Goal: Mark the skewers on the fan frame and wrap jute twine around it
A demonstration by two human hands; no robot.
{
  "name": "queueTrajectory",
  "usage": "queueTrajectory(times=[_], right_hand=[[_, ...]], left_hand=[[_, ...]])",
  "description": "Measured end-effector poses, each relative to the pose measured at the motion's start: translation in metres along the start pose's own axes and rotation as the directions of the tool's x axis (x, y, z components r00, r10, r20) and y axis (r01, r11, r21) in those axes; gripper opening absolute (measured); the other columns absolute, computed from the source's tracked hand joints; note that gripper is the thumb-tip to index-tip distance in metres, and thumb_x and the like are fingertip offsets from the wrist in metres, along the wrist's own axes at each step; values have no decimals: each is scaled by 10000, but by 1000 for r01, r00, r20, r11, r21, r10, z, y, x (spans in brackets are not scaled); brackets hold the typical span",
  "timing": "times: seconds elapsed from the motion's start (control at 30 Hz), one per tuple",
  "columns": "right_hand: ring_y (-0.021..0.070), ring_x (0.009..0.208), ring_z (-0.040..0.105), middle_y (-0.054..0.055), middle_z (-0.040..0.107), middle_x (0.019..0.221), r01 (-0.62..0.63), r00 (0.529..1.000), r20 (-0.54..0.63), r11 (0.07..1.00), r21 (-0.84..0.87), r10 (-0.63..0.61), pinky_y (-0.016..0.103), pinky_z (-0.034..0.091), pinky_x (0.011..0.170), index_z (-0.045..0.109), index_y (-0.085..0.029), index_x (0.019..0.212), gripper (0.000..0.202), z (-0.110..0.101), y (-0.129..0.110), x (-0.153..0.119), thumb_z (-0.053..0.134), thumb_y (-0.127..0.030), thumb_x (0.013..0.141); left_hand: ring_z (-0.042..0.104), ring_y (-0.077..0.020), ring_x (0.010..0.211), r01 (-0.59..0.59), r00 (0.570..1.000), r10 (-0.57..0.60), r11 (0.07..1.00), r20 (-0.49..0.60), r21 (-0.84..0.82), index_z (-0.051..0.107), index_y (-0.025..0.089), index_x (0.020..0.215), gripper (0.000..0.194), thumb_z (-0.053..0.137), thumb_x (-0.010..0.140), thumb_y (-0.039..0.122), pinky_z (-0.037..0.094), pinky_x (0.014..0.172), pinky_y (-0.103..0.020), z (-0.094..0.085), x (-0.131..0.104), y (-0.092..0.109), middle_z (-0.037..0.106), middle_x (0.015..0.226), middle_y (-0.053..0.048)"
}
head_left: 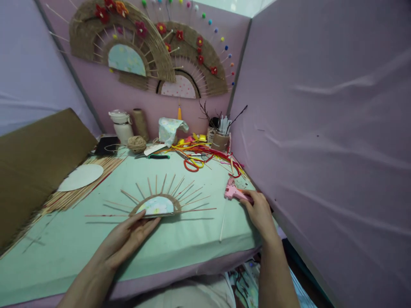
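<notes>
My left hand (133,231) grips the flat lower edge of a half-round craft piece (157,206), thumb on top and fingers underneath. Its centre is pale patterned fabric with a brown band around the curve, and thin wooden sticks fan out from it. The piece is held slightly above the green-covered table, casting shadows. On the right, my right hand (258,210) is closed around the handle of a pink glue gun (234,191). A whitish glue stick (222,226) lies on the cloth below the gun.
Brown cardboard (38,162), a white oval (81,177) and a bundle of sticks (64,200) lie left. Along the back are a twine ball (137,144), pliers (159,157), scissors (192,164), coloured pipe cleaners (205,149) and a stick holder (220,141). A partition (321,128) rises right.
</notes>
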State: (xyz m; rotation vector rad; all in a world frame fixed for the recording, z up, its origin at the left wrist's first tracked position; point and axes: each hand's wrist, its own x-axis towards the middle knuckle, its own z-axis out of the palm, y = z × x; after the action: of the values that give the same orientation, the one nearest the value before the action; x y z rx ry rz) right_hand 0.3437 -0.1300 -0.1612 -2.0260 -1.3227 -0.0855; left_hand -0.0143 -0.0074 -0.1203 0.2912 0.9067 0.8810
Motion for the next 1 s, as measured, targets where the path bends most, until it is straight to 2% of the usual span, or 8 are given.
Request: queueTrajectory(times=[0.2, 0.43, 0.57, 0.67, 0.77, 0.87, 0.93, 1.0], right_hand=[[292, 997, 563, 127, 671, 1051, -54, 998, 36, 997, -52, 56, 423, 429, 894, 626, -158, 1103, 343, -1, 7, -5, 556, -299, 799], [311, 1036, 549, 146, 647, 1084, 54, 998, -7, 992, -112, -55, 446, 428, 893, 584, -165, 1139, 381, -8, 2, -12, 533, -389, 835], [302, 1034, 559, 145, 652, 1078, 117, 991, -51, 990, -75, -121, 435, 426, 896, 588, -172, 1118, 401, -11, -11, -12, 490, -471, 869], [295, 1033, 566, 138, 654, 1085, 139, 988, -54, 989, -45, -142, 432, 428, 896, 590, -180, 1119, 420, -11, -21, -13, 468, -505, 883], [285, 1035, 573, 125, 659, 1085, 154, 987, -50, 988, 4, -153, 428, 431, 902, 597, -193, 1112, 399, -7, -29, -14, 475, -499, 887], [274, 1025, 582, 126, 667, 1068, 176, 984, -52, 983, 54, -173, 426, 440, 910, 610, -187, 1081, 369, -2, -36, -16, 486, -478, 891], [269, 1024, 584, 129, 665, 1070, 186, 982, -50, 980, 72, -183, 426, 446, 913, 615, -185, 1058, 349, 2, -39, -16, 489, -466, 894], [267, 1029, 585, 129, 663, 1077, 185, 982, -48, 979, 86, -181, 430, 449, 916, 615, -184, 1048, 330, 3, -42, -16, 496, -451, 894]], left_hand=[[723, -237, 880, 52, 994, -58, 996, -96, -68, 398, -1, 1381, 481, 402, 900, 18, 610, 789, -313, 8, -14, -3, 689, 1017, -211], [626, -315, 1116, 116, 988, -119, 993, -102, -31, 327, -36, 1411, 548, 421, 874, 17, 589, 858, -317, 2, -57, -10, 595, 1230, -299], [611, -313, 1144, 105, 993, -102, 993, -63, 44, 410, -45, 1360, 512, 468, 856, 32, 558, 920, -334, -1, -65, -18, 603, 1226, -298], [619, -297, 1139, 26, 999, -34, 971, 31, 238, 578, 71, 1252, 442, 596, 811, 70, 539, 932, -338, -4, -67, -26, 642, 1216, -221], [562, -281, 1216, -253, 967, 203, 855, 156, 454, 718, 174, 1042, 396, 725, 674, 29, 448, 1026, -325, -4, -67, -33, 668, 1204, -141], [397, -270, 1361, -566, 823, 453, 595, 343, 571, 736, 233, 1002, 438, 767, 611, 36, 212, 1167, -370, -2, -55, -33, 613, 1306, -88], [328, -267, 1401, -658, 740, 504, 409, 445, 632, 714, 232, 1073, 504, 786, 600, 73, 99, 1188, -386, -1, -41, -29, 559, 1372, -90], [286, -276, 1420, -671, 711, 506, 284, 488, 685, 687, 219, 1126, 581, 813, 571, 101, 43, 1186, -395, 0, -25, -23, 504, 1424, -115]])
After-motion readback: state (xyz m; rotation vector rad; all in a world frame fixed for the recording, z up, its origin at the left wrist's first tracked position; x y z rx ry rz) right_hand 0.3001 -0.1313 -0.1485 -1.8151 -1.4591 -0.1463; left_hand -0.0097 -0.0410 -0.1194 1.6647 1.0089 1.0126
